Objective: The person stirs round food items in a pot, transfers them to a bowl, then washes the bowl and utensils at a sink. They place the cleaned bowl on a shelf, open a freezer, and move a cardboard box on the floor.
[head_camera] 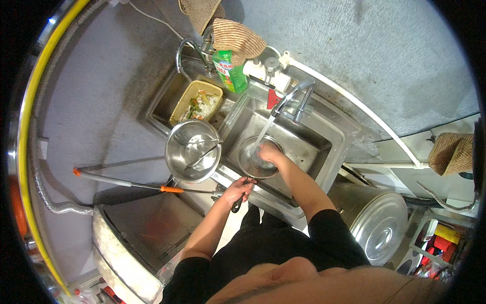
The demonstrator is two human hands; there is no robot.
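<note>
My left hand (240, 190) grips the black handle of a round metal pan or strainer (248, 152), held over the right sink basin (309, 167). Inside that vessel, my right hand (270, 152) presses on its bottom, fingers partly hidden by water and what may be a scrubber. Water runs from the curved chrome faucet (292, 93) into the vessel beside my right fingers. To the left, a steel bowl (176, 159) with a long-handled utensil (203, 156) lying in it rests at the sink's edge.
A yellow basket (218, 90) with food scraps sits in the left basin. Behind stand a green detergent bottle (237, 78) and a brown striped cloth (237, 38). A large lidded metal pot (379, 228) is at right; an orange-and-grey pole (144, 185) extends at left.
</note>
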